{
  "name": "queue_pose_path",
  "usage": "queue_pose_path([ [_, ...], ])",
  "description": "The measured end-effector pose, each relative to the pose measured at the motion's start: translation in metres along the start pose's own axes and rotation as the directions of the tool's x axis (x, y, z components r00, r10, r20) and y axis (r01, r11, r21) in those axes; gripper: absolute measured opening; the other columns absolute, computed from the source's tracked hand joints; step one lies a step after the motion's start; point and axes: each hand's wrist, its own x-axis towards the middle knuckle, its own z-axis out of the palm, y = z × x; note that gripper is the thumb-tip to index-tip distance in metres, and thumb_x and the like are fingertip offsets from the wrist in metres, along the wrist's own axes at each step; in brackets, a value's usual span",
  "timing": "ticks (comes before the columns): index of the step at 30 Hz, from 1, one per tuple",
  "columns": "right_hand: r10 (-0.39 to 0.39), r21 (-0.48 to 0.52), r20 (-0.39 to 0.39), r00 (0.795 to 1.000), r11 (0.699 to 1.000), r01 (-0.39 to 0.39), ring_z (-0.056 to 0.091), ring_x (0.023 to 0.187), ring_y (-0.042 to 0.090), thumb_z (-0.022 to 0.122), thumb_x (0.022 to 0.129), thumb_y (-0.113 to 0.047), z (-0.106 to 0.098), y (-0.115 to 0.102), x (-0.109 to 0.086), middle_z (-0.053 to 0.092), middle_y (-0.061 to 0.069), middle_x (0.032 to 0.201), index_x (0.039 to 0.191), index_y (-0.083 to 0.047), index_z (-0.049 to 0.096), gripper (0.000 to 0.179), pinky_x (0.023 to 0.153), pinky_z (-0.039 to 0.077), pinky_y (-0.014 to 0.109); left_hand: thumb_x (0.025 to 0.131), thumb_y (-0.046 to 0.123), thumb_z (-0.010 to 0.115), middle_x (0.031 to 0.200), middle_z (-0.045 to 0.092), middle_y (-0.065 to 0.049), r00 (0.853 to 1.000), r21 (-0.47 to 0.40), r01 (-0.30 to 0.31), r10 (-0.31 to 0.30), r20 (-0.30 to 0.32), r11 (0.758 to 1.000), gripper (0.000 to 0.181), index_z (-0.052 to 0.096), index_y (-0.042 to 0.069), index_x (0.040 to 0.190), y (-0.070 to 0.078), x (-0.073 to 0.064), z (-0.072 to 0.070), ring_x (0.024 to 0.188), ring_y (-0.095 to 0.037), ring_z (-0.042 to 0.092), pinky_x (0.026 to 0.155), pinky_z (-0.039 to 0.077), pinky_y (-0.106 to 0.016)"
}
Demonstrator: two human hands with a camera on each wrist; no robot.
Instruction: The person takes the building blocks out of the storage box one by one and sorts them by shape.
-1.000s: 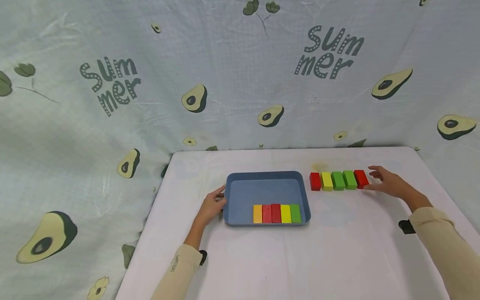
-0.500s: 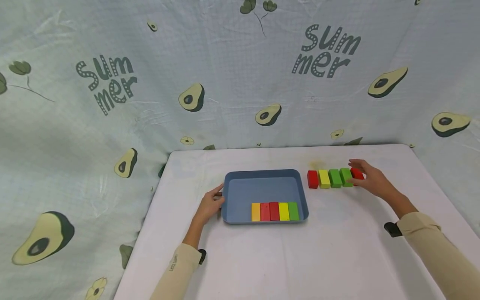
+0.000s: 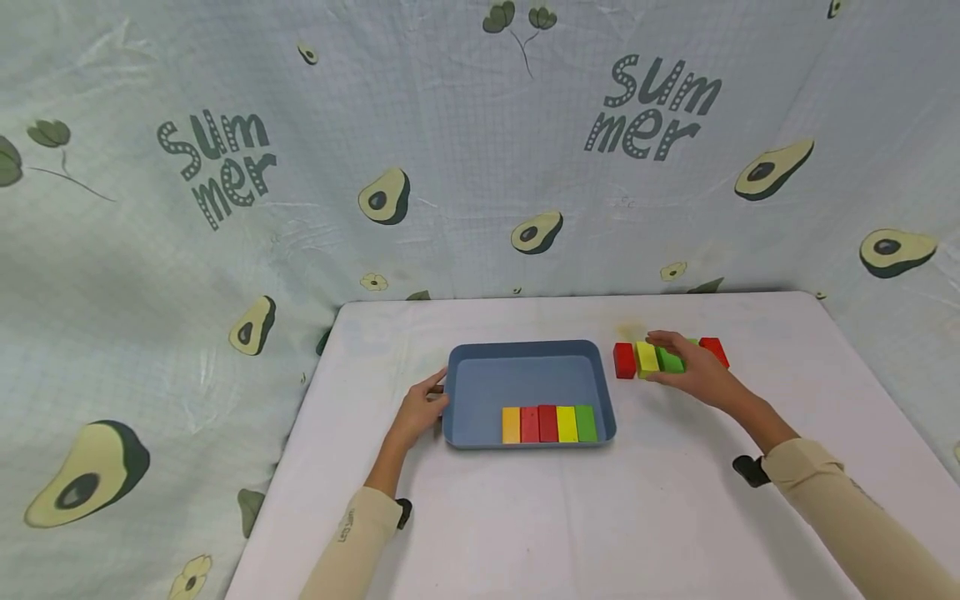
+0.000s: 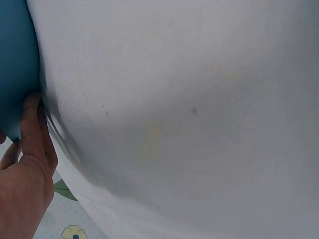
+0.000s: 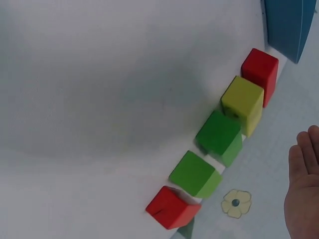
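Observation:
My left hand rests its fingertips against the left edge of a blue-grey tray. In the left wrist view, the fingers of this hand touch the tray's outer wall. Inside the tray, along its front edge, lie an orange-yellow block, two red blocks, a yellow block and a green block. My right hand hovers over the row right of the tray, thumb and fingers apart around the yellow block. It partly hides the green blocks.
A red block stands at the row's left end, close to the tray. Another red block ends the row on the right. White cloth covers the table. Behind it hangs a printed curtain.
My right hand has moved left along the row, from the right-end red block to over the yellow and green blocks. My left hand stays at the tray.

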Motion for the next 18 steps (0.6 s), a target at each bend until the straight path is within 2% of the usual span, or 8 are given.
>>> queue_pose_path([
  [8, -0.009, 0.006, 0.06, 0.998, 1.0, 0.009, 0.039, 0.124, 0.04, 0.075, 0.08, -0.031, 0.016, -0.017, 0.0, 0.042, 0.018, 0.138, 0.139, -0.005, 0.039, 0.073, 0.091, 0.04, 0.057, 0.084, 0.003, 0.053, 0.116, 0.057, -0.017, 1.0, -0.005, -0.004, 0.004, -0.004, 1.0, 0.06, 0.044, 0.013, 0.142, 0.003, -0.004, -0.001, 0.088, -0.022, 0.059, 0.067, 0.052, -0.033],
  [18, -0.053, -0.028, 0.081, 0.995, 0.998, 0.055, 0.046, 0.119, 0.037, 0.076, 0.078, -0.03, 0.037, -0.031, -0.002, 0.05, 0.015, 0.133, 0.137, -0.007, 0.045, 0.07, 0.089, 0.043, 0.054, 0.083, 0.003, 0.053, 0.116, 0.056, -0.019, 1.0, 0.014, -0.012, 0.012, -0.002, 1.0, 0.06, 0.044, 0.01, 0.142, 0.003, -0.005, 0.0, 0.088, -0.022, 0.058, 0.067, 0.052, -0.033],
])
